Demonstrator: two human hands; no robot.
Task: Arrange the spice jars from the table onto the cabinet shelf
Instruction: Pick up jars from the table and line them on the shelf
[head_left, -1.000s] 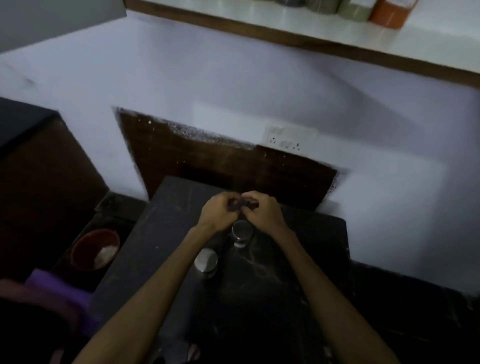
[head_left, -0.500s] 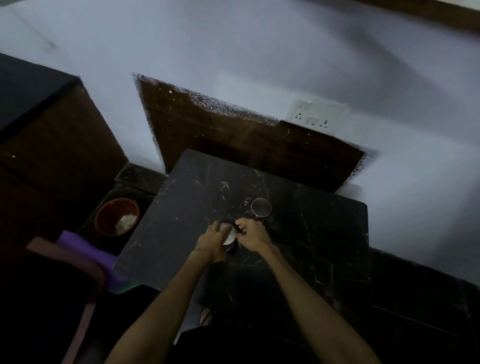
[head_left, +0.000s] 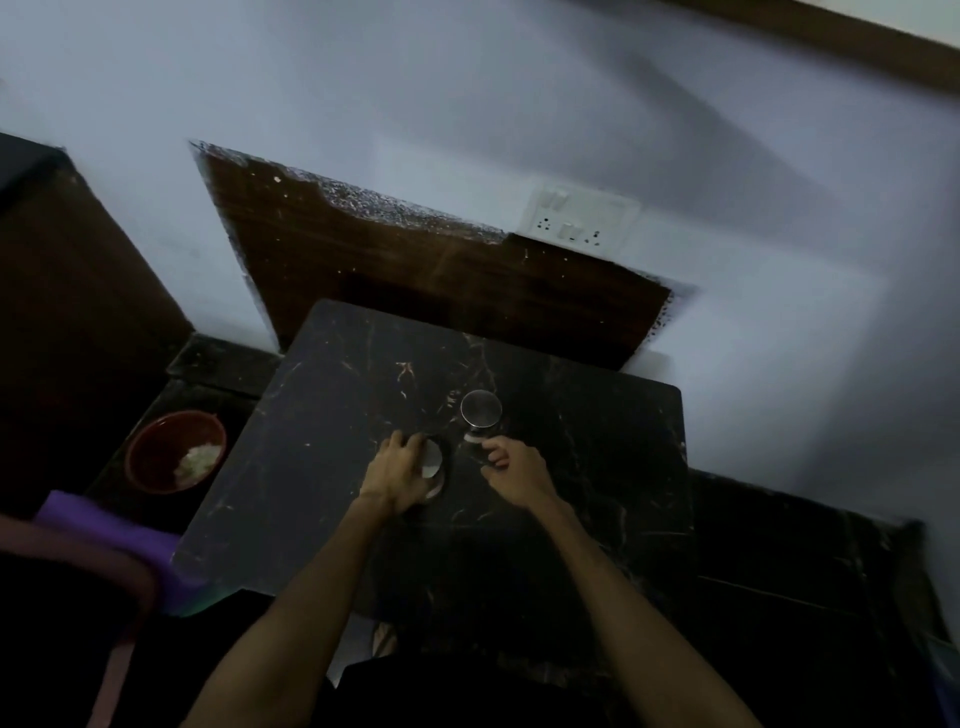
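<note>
A dim view looks down from head height at a dark marble counter (head_left: 571, 467) set against a pale wall. Two bare forearms reach in from the bottom of the frame.

The left hand (head_left: 397, 475) wraps its fingers (head_left: 402, 444) around a spice jar (head_left: 434, 465) with a pale lid, which stands on the counter near its middle. The right hand (head_left: 514, 470) sits just to the right of it, its fingers (head_left: 496, 454) curled inward near the base of a second spice jar (head_left: 481, 410), which has a shiny metal lid and stands a little farther back. It is too dark and blurred to tell whether the right fingers grasp this jar or only touch it.

On the dark floor to the left of the counter sits a red bowl (head_left: 150, 457) holding something whitish. A white switch plate (head_left: 582, 221) is mounted on the wall behind, above a dark wooden panel (head_left: 415, 280).
</note>
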